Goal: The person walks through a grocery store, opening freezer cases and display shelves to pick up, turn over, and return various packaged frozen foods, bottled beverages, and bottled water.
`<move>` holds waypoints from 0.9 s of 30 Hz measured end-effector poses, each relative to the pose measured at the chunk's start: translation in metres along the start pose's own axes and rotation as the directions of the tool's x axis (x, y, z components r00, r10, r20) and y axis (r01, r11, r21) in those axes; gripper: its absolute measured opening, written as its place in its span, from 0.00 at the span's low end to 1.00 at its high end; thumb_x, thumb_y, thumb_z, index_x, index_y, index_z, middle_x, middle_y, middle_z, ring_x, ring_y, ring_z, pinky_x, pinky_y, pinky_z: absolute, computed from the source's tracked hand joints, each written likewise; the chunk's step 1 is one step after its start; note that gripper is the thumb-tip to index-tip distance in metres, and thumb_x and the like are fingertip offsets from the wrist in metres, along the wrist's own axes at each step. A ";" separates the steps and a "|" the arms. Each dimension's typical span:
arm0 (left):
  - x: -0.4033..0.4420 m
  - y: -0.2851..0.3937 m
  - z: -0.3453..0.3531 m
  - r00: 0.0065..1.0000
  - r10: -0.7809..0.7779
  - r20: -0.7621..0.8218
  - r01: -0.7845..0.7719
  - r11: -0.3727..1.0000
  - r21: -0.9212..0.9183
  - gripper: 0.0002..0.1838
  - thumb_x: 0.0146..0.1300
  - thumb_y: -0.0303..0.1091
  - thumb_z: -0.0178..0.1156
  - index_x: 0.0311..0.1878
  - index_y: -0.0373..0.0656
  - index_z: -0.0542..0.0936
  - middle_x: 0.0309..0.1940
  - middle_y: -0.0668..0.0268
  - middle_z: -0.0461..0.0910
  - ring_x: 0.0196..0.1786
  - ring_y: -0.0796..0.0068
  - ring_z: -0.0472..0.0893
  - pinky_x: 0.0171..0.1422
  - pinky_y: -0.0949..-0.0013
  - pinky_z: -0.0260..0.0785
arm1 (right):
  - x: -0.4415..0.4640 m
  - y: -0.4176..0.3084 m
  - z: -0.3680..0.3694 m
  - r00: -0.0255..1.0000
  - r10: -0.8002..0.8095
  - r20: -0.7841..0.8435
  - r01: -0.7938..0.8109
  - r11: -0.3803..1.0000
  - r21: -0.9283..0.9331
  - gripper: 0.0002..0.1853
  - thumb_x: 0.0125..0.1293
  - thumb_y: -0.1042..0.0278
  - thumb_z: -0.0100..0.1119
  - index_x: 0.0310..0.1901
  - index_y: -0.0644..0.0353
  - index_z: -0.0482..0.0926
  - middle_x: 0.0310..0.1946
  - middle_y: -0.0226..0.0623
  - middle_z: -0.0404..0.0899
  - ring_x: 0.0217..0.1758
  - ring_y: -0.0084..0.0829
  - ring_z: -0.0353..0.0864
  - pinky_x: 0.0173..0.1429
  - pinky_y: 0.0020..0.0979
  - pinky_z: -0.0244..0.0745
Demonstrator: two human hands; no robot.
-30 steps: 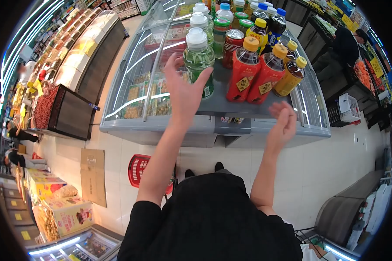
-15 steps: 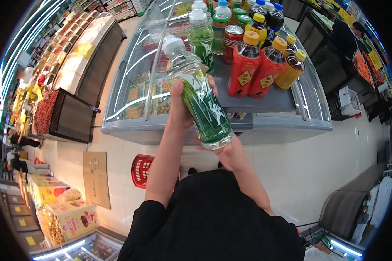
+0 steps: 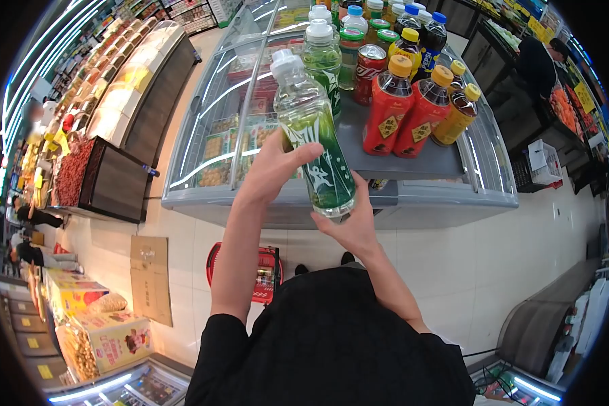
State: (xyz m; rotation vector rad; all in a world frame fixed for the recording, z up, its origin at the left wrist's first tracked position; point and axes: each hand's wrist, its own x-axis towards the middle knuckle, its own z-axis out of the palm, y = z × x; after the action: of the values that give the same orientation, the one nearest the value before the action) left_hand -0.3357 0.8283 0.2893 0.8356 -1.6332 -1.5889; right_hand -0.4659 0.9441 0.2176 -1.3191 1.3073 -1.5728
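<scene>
Slantwise, a glossy, see-through plastic bottle (image 3: 320, 128)

I look from the wearer's head, forward and steeply down, through one wide, round-edged view: black shirt (image 3: 331, 338) close below, counter (image 3: 413, 164) just ahead.

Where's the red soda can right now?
In the head view, the red soda can stands right of the held green bottle, just beyond and left of the orange-capped red bottles.
</scene>
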 end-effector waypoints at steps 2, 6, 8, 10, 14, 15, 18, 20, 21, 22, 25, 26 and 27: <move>0.007 0.014 0.013 0.998 0.060 -0.021 -0.062 0.990 -0.127 0.22 0.55 0.34 0.66 0.51 0.36 0.72 0.40 0.66 0.78 0.43 0.78 0.77 0.47 0.72 0.70 | 0.011 -0.006 0.002 0.999 -0.018 -0.042 0.015 0.997 -0.078 0.45 0.46 0.68 0.73 0.63 0.67 0.55 0.50 0.46 0.71 0.53 0.34 0.75 0.57 0.32 0.70; 0.028 0.030 0.024 0.982 0.117 -0.148 -0.134 0.984 -0.115 0.22 0.53 0.27 0.67 0.51 0.36 0.72 0.40 0.65 0.78 0.43 0.78 0.77 0.47 0.72 0.71 | 0.039 0.008 0.006 0.941 -0.315 -0.125 0.234 0.871 -0.431 0.46 0.45 0.69 0.73 0.64 0.67 0.55 0.49 0.53 0.67 0.52 0.48 0.71 0.55 0.39 0.69; 0.040 0.031 0.023 0.977 0.152 -0.151 -0.160 0.986 -0.037 0.23 0.52 0.26 0.67 0.51 0.37 0.72 0.41 0.65 0.78 0.43 0.77 0.77 0.47 0.72 0.71 | 0.048 0.016 0.009 0.919 -0.375 -0.120 0.226 0.753 -0.618 0.46 0.46 0.67 0.74 0.65 0.68 0.55 0.53 0.51 0.67 0.56 0.47 0.69 0.57 0.39 0.68; 0.049 0.020 0.021 0.968 0.182 -0.173 -0.184 0.983 0.002 0.24 0.52 0.24 0.67 0.52 0.36 0.71 0.43 0.64 0.78 0.43 0.77 0.78 0.47 0.72 0.72 | 0.053 0.017 0.013 0.927 -0.352 -0.130 0.213 0.778 -0.591 0.46 0.49 0.66 0.72 0.65 0.68 0.54 0.54 0.51 0.66 0.57 0.49 0.66 0.58 0.40 0.67; 0.064 0.004 0.009 0.968 0.238 -0.080 -0.249 0.947 -0.202 0.25 0.52 0.21 0.64 0.55 0.35 0.69 0.46 0.63 0.78 0.48 0.75 0.78 0.52 0.71 0.71 | 0.066 0.017 0.010 0.932 -0.337 -0.134 0.198 0.782 -0.591 0.44 0.52 0.65 0.69 0.65 0.70 0.54 0.54 0.54 0.65 0.57 0.51 0.65 0.59 0.42 0.65; 0.066 0.001 0.006 0.974 0.218 -0.054 -0.225 0.943 -0.243 0.26 0.52 0.21 0.65 0.55 0.36 0.69 0.47 0.62 0.77 0.48 0.75 0.77 0.53 0.70 0.70 | 0.069 0.020 0.008 0.931 -0.344 -0.119 0.210 0.775 -0.596 0.44 0.52 0.65 0.69 0.65 0.72 0.54 0.53 0.55 0.65 0.56 0.52 0.64 0.59 0.43 0.64; 0.072 -0.007 0.003 0.982 0.190 -0.024 -0.190 0.949 -0.253 0.27 0.51 0.22 0.66 0.56 0.36 0.69 0.48 0.62 0.78 0.50 0.74 0.77 0.56 0.69 0.68 | 0.077 0.022 0.007 0.946 -0.302 -0.117 0.163 0.755 -0.636 0.41 0.53 0.64 0.68 0.64 0.70 0.57 0.53 0.53 0.66 0.57 0.51 0.65 0.60 0.42 0.63; 0.072 -0.009 0.001 0.984 0.174 -0.024 -0.175 0.959 -0.221 0.28 0.50 0.23 0.67 0.56 0.36 0.69 0.48 0.62 0.78 0.50 0.74 0.77 0.57 0.69 0.67 | 0.079 0.026 0.010 0.956 -0.263 -0.126 0.122 0.751 -0.649 0.40 0.54 0.64 0.67 0.63 0.71 0.57 0.52 0.53 0.66 0.56 0.51 0.65 0.60 0.42 0.63; 0.072 -0.010 0.001 0.986 0.164 -0.012 -0.165 0.981 -0.100 0.29 0.50 0.24 0.68 0.56 0.36 0.69 0.48 0.63 0.78 0.50 0.74 0.77 0.57 0.69 0.67 | 0.081 0.028 0.011 0.963 -0.229 -0.142 0.079 0.744 -0.664 0.39 0.55 0.64 0.66 0.63 0.71 0.57 0.52 0.53 0.66 0.55 0.51 0.65 0.59 0.43 0.64; 0.074 -0.010 0.001 0.988 0.153 0.001 -0.153 0.988 0.022 0.30 0.49 0.25 0.69 0.56 0.36 0.69 0.48 0.63 0.78 0.51 0.74 0.77 0.58 0.69 0.66 | 0.083 0.031 0.011 0.964 -0.226 -0.137 0.080 0.744 -0.663 0.39 0.55 0.64 0.66 0.63 0.71 0.57 0.52 0.53 0.66 0.55 0.51 0.65 0.59 0.43 0.64; 0.077 -0.011 0.003 0.983 0.179 -0.030 -0.174 0.978 0.118 0.32 0.49 0.28 0.70 0.57 0.37 0.68 0.48 0.62 0.78 0.51 0.73 0.77 0.58 0.68 0.66 | 0.087 0.038 0.011 0.966 -0.218 -0.136 0.066 0.724 -0.687 0.38 0.55 0.66 0.65 0.62 0.75 0.57 0.51 0.56 0.66 0.52 0.51 0.66 0.58 0.43 0.63; 0.078 -0.011 0.003 0.980 0.196 -0.043 -0.186 0.968 0.166 0.33 0.48 0.29 0.71 0.58 0.37 0.68 0.48 0.62 0.78 0.51 0.72 0.77 0.58 0.68 0.66 | 0.089 0.038 0.011 0.966 -0.225 -0.130 0.072 0.712 -0.699 0.38 0.55 0.66 0.65 0.62 0.75 0.57 0.51 0.56 0.66 0.52 0.51 0.66 0.58 0.43 0.63; 0.077 -0.011 0.002 0.981 0.191 -0.044 -0.182 0.970 0.161 0.33 0.48 0.29 0.71 0.58 0.37 0.68 0.48 0.62 0.78 0.51 0.72 0.77 0.58 0.68 0.66 | 0.091 0.038 0.012 0.965 -0.233 -0.122 0.079 0.699 -0.711 0.38 0.55 0.65 0.65 0.62 0.75 0.56 0.51 0.56 0.66 0.52 0.51 0.66 0.58 0.43 0.63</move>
State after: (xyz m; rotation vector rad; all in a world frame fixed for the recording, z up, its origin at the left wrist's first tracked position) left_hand -0.3804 0.7646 0.2816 0.7759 -1.7555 -1.3078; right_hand -0.4801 0.8470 0.2053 -1.7917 2.1162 -1.3804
